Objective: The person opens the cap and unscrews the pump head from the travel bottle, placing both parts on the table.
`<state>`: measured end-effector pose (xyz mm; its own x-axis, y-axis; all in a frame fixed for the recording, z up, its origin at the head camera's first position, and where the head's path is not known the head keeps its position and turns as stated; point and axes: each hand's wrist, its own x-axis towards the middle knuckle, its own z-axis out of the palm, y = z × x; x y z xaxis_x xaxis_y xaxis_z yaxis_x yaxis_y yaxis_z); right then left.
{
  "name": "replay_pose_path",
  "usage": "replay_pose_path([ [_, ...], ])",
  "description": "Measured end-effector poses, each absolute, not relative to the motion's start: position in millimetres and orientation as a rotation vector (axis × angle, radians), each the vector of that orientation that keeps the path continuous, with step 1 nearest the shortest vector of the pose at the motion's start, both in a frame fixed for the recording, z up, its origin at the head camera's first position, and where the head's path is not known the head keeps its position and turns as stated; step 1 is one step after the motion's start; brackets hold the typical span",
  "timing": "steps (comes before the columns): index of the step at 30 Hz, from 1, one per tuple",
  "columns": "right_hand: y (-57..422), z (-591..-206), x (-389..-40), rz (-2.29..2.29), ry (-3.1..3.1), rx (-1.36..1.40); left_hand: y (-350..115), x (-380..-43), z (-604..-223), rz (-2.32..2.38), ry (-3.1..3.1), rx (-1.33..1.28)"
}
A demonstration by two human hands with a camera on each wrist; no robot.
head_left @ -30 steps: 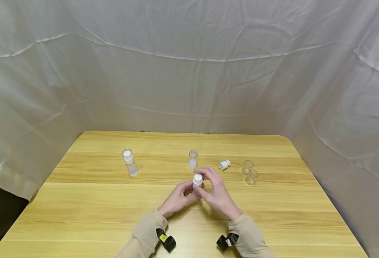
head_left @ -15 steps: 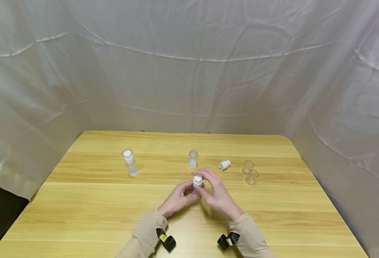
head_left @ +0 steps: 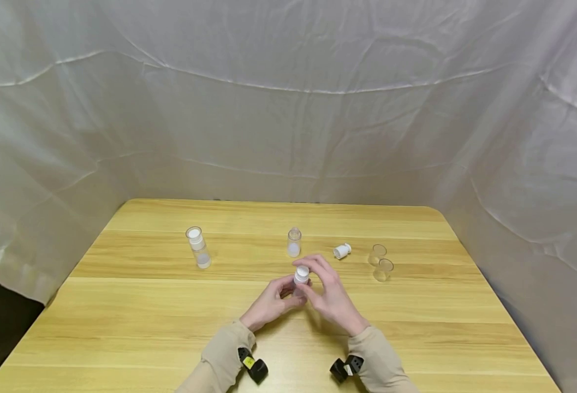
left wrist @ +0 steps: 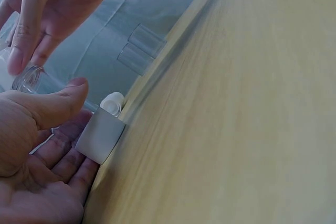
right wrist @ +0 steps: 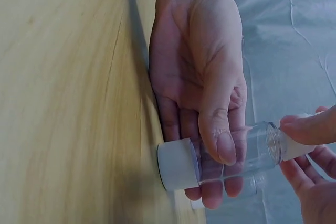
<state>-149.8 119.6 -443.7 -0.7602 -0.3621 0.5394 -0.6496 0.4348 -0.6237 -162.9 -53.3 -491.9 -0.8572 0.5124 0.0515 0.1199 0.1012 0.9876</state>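
Between both hands, at the middle of the table, stands a small clear pump bottle [right wrist: 254, 148] with a white top [head_left: 302, 274] and a white base [right wrist: 178, 164]. My left hand [head_left: 270, 303] grips its clear body, thumb on one side and fingers on the other. With thumb and fingertips, my right hand [head_left: 334, 299] pinches the white top. The base is close to the tabletop; whether it touches, I cannot tell. In the left wrist view the white base [left wrist: 100, 136] shows beside the left fingers, and the right thumb lies on the top.
Behind the hands stands a clear bottle [head_left: 294, 244] without a white top. A white pump head [head_left: 341, 251] lies right of it, then two clear caps [head_left: 377, 255]. At the left stands another bottle [head_left: 201, 257] with a white top. Pale cloth [head_left: 288, 136] surrounds the wooden table [head_left: 146, 327].
The right fingertips shift slightly around the white top, forward over it and back again. The left hand and the bottle stay in place.
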Motion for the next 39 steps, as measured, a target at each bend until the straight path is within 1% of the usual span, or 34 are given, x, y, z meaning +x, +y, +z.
replay_pose_path([
  [7,120.4,-443.0,-149.7,1.251,-2.383,0.914,-52.7,-164.1,-492.9,1.812,2.087,0.642],
  [17,118.3,-446.3,-150.7,1.223,-2.369,0.8,-52.7,-163.4,-492.1,1.814,2.081,0.608],
  [29,122.8,-444.7,-151.9,1.241,-2.384,0.94,-53.4,-163.5,-492.4,1.812,2.084,0.621],
  [39,118.3,-445.8,-149.9,1.231,-2.398,0.842,-52.8,-163.2,-491.9,1.813,2.082,0.613],
])
